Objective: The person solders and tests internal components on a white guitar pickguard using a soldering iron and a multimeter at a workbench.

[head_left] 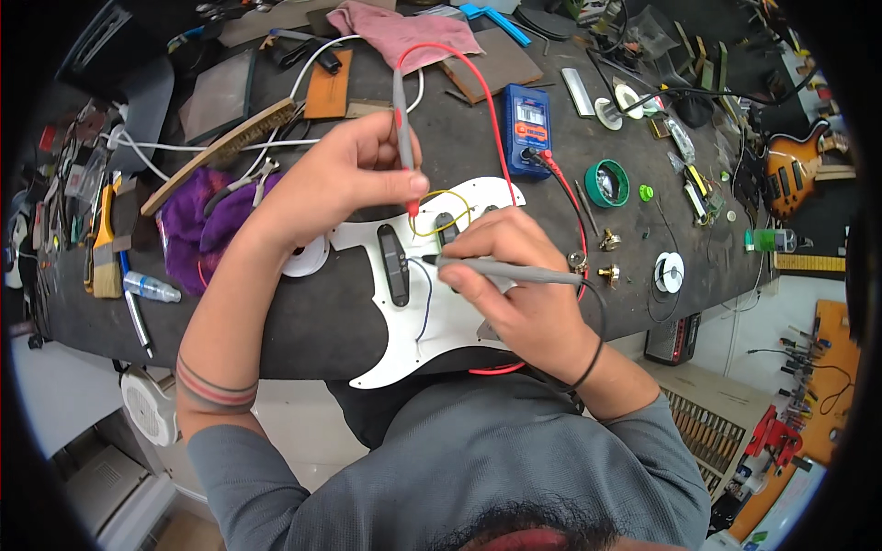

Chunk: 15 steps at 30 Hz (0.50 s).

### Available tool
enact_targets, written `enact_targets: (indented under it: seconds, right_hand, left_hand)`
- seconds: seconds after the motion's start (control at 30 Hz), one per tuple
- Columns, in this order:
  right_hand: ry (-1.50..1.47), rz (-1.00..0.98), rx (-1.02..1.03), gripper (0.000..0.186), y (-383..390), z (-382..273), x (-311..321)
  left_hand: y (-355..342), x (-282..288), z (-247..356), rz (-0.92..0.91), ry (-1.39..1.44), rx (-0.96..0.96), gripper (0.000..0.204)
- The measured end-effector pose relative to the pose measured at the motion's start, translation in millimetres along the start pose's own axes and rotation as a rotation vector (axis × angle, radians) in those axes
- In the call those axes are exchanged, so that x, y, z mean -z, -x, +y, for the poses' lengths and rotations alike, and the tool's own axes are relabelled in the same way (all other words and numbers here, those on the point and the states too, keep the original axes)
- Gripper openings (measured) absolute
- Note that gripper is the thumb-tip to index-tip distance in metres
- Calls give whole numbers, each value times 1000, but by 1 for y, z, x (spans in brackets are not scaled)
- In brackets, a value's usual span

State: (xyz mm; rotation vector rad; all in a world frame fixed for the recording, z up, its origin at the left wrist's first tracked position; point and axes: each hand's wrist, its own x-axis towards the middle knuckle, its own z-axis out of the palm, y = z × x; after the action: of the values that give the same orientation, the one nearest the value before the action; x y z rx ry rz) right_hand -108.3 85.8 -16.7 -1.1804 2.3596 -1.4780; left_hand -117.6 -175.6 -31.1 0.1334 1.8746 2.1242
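Observation:
My left hand (pixel 363 179) pinches a grey test probe (pixel 403 133) with red trim, held upright over a white guitar pickguard (pixel 413 358), its lower end near a looped yellow wire (pixel 467 209). Closed around a second grey probe (pixel 542 273), my right hand (pixel 524 312) points it leftward to a blue wire (pixel 428 298) beside a long black pickup (pixel 393 266). Another pickup (pixel 446 225) is partly hidden by my right hand. The red lead runs over the bench; a blue meter (pixel 527 129) with leads plugged in lies at the back right.
Purple cloths (pixel 188 234), a wooden brush (pixel 220 151) and a bottle (pixel 152 287) lie left. A pink rag (pixel 395 28) is behind. Rightward are a green tin (pixel 606 184), potentiometers (pixel 608 241), a wire spool (pixel 668 273) and a sunburst guitar (pixel 790 174).

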Motion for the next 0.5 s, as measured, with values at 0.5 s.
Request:
enact_targets:
  seconds: [0.5]
  right_hand:
    - [-288, 363, -186, 23, 51, -19, 57]
  left_hand:
    - [23, -66, 44, 218, -708, -381, 24]
